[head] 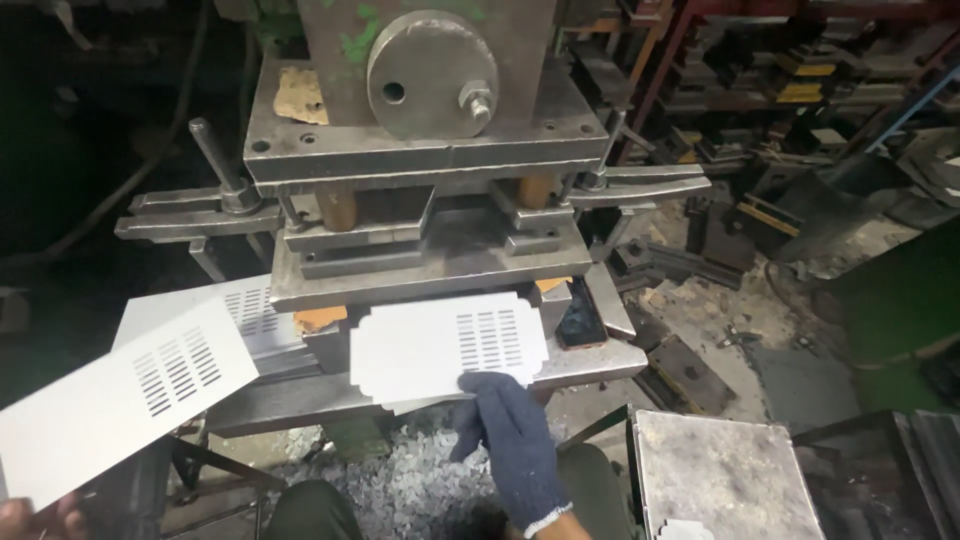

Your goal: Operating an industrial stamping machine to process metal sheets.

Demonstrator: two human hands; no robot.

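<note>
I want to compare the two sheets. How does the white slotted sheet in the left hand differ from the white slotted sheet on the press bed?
The white slotted sheet in the left hand has plain, straight edges; the white slotted sheet on the press bed has notched, stepped edges. The first is held tilted in the air by the bare left hand; the second lies flat, with the blue-gloved right hand on its near edge. Both are white with rows of dark slots.

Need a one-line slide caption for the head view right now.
Gloved right hand grips a slotted white sheet on the press bed while the left hand holds another slotted sheet aside.
</note>
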